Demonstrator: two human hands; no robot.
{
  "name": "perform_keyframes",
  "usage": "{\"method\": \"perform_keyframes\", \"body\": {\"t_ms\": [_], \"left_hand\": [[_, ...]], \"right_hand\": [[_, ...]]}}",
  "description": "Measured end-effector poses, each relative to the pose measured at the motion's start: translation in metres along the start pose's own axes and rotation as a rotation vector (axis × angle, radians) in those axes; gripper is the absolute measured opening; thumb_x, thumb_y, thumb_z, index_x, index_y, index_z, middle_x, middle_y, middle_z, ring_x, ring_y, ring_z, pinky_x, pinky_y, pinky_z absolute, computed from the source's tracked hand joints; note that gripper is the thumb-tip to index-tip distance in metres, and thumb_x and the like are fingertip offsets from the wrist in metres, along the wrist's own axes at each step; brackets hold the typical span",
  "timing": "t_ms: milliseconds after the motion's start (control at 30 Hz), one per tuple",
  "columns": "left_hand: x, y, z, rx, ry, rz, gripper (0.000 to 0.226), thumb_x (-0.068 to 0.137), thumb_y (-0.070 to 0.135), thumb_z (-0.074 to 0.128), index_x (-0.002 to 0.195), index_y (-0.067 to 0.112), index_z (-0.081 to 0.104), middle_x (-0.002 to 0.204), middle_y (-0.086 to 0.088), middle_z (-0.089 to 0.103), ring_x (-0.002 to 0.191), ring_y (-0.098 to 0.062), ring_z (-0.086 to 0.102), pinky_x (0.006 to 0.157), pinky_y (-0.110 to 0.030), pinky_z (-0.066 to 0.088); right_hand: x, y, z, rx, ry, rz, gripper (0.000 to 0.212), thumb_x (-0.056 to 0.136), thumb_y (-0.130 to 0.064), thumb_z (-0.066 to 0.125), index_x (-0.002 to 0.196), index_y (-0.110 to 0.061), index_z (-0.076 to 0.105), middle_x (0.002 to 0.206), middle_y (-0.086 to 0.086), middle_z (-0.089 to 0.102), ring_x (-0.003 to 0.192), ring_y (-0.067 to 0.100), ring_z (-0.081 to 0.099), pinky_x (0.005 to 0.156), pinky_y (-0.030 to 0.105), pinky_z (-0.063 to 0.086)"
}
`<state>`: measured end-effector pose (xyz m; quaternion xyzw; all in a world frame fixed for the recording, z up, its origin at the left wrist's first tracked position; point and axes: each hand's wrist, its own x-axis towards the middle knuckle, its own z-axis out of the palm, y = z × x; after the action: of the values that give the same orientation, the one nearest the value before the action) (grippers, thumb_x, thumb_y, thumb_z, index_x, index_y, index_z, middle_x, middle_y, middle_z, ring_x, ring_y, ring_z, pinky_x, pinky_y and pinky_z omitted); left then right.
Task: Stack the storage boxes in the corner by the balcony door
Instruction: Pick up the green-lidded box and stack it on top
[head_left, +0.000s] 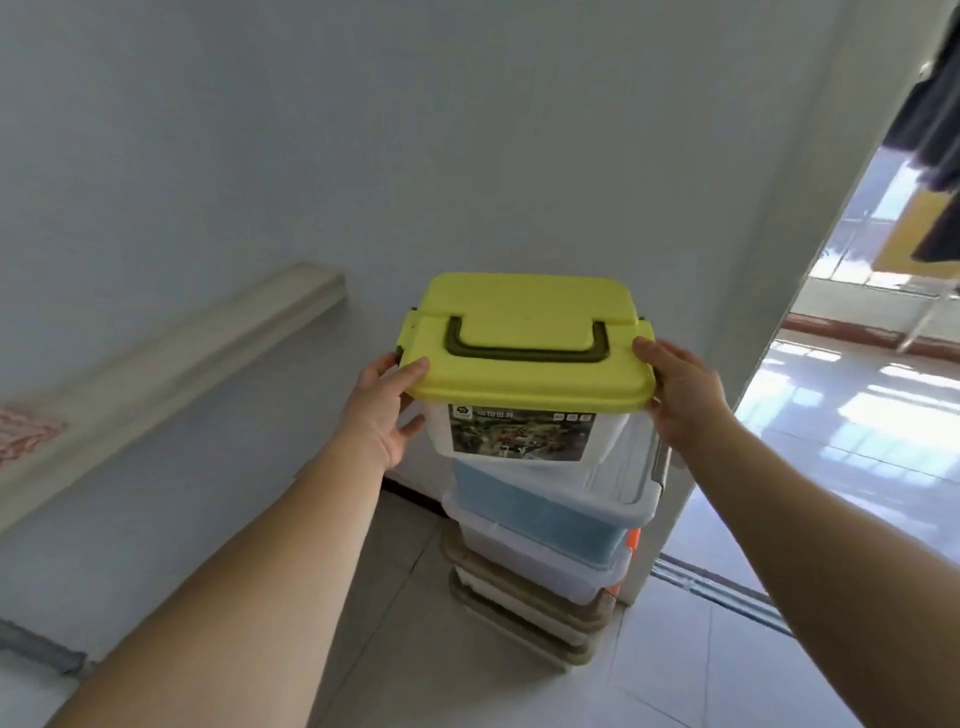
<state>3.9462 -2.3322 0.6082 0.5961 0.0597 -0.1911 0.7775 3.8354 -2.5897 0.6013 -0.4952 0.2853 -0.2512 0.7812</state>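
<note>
A white storage box with a yellow-green lid (524, 343) and a dark handle sits at the top of a stack in the corner. My left hand (387, 410) grips its left side under the lid edge. My right hand (680, 389) holds its right side. Below it lie a clear box with blue contents (545, 514), a translucent white box (535, 564) and beige boxes (524, 618) at the bottom. Whether the top box rests fully on the stack I cannot tell.
The white wall (467, 156) stands right behind the stack. A beige ledge (171, 358) runs along the wall at the left. The balcony doorway (857, 389) opens at the right, its sliding track (727, 592) on the tiled floor. Dark clothing (930, 104) hangs at the upper right.
</note>
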Motion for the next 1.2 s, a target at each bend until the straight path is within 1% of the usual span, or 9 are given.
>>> {"method": "perform_keyframes", "body": {"t_ms": [133, 267, 333, 433, 533, 667, 800, 1000, 1200], "left_hand": [[0.051, 0.003, 0.029, 0.063, -0.132, -0.087, 0.056, 0.085, 0.016, 0.066, 0.136, 0.024, 0.044, 0.112, -0.002, 0.057, 0.103, -0.020, 0.054, 0.089, -0.040, 0.043], [0.087, 0.004, 0.048, 0.124, -0.261, -0.183, 0.055, 0.087, 0.010, 0.063, 0.137, 0.020, 0.043, 0.119, -0.006, 0.052, 0.099, -0.021, 0.055, 0.081, -0.039, 0.048], [0.098, 0.004, 0.053, 0.141, -0.301, -0.217, 0.056, 0.087, 0.009, 0.062, 0.138, 0.019, 0.042, 0.118, -0.007, 0.052, 0.095, -0.020, 0.055, 0.091, -0.042, 0.046], [0.113, 0.002, 0.057, 0.172, -0.373, -0.248, 0.057, 0.087, 0.009, 0.063, 0.138, 0.019, 0.042, 0.125, -0.008, 0.051, 0.109, -0.023, 0.049, 0.101, -0.046, 0.041], [0.124, -0.002, 0.053, 0.197, -0.404, -0.258, 0.058, 0.085, 0.013, 0.065, 0.138, 0.021, 0.042, 0.132, -0.009, 0.051, 0.114, -0.023, 0.048, 0.104, -0.047, 0.041], [0.130, -0.005, 0.049, 0.228, -0.427, -0.235, 0.066, 0.086, 0.014, 0.064, 0.143, 0.030, 0.035, 0.127, -0.005, 0.047, 0.119, -0.024, 0.046, 0.106, -0.049, 0.040], [0.126, -0.008, 0.050, 0.241, -0.461, -0.224, 0.067, 0.086, 0.015, 0.064, 0.142, 0.038, 0.035, 0.139, -0.004, 0.046, 0.129, -0.026, 0.045, 0.104, -0.048, 0.041], [0.121, -0.005, 0.053, 0.217, -0.443, -0.217, 0.066, 0.086, 0.011, 0.063, 0.142, 0.033, 0.037, 0.142, -0.008, 0.046, 0.129, -0.027, 0.045, 0.102, -0.046, 0.041], [0.122, -0.007, 0.049, 0.200, -0.425, -0.217, 0.065, 0.086, 0.009, 0.064, 0.141, 0.032, 0.039, 0.143, -0.008, 0.046, 0.121, -0.025, 0.047, 0.100, -0.048, 0.040]], "right_hand": [[0.014, 0.007, -0.012, -0.012, 0.142, -0.060, 0.036, 0.080, -0.009, 0.070, 0.115, -0.004, 0.063, 0.105, 0.014, 0.068, 0.089, 0.029, 0.066, 0.085, 0.042, 0.054], [0.011, 0.021, -0.015, -0.017, 0.321, -0.062, 0.035, 0.084, -0.005, 0.064, 0.118, -0.001, 0.061, 0.106, 0.016, 0.067, 0.093, 0.031, 0.064, 0.089, 0.044, 0.053], [0.008, 0.026, -0.015, -0.038, 0.388, -0.055, 0.032, 0.086, -0.005, 0.062, 0.118, -0.002, 0.061, 0.106, 0.016, 0.067, 0.097, 0.032, 0.063, 0.094, 0.046, 0.051], [0.006, 0.028, -0.011, -0.093, 0.473, -0.090, 0.032, 0.088, -0.008, 0.062, 0.119, -0.004, 0.062, 0.105, 0.013, 0.068, 0.100, 0.031, 0.063, 0.096, 0.045, 0.050], [0.005, 0.031, -0.004, -0.160, 0.505, -0.101, 0.021, 0.090, -0.011, 0.059, 0.110, -0.009, 0.064, 0.099, 0.008, 0.067, 0.100, 0.030, 0.063, 0.095, 0.044, 0.051], [0.009, 0.033, -0.001, -0.254, 0.526, -0.081, 0.021, 0.091, -0.020, 0.057, 0.110, -0.014, 0.063, 0.116, 0.014, 0.066, 0.110, 0.033, 0.062, 0.099, 0.050, 0.048], [0.013, 0.031, -0.007, -0.279, 0.550, -0.038, 0.045, 0.090, -0.026, 0.058, 0.132, -0.008, 0.055, 0.124, 0.012, 0.063, 0.112, 0.031, 0.061, 0.101, 0.049, 0.047], [0.022, 0.030, -0.013, -0.278, 0.503, -0.044, 0.060, 0.077, -0.035, 0.061, 0.131, -0.011, 0.056, 0.124, 0.012, 0.064, 0.112, 0.032, 0.061, 0.101, 0.051, 0.047], [0.023, 0.028, -0.008, -0.319, 0.487, -0.012, 0.041, 0.092, -0.025, 0.055, 0.128, -0.007, 0.057, 0.123, 0.016, 0.063, 0.112, 0.034, 0.060, 0.100, 0.050, 0.048]]}}
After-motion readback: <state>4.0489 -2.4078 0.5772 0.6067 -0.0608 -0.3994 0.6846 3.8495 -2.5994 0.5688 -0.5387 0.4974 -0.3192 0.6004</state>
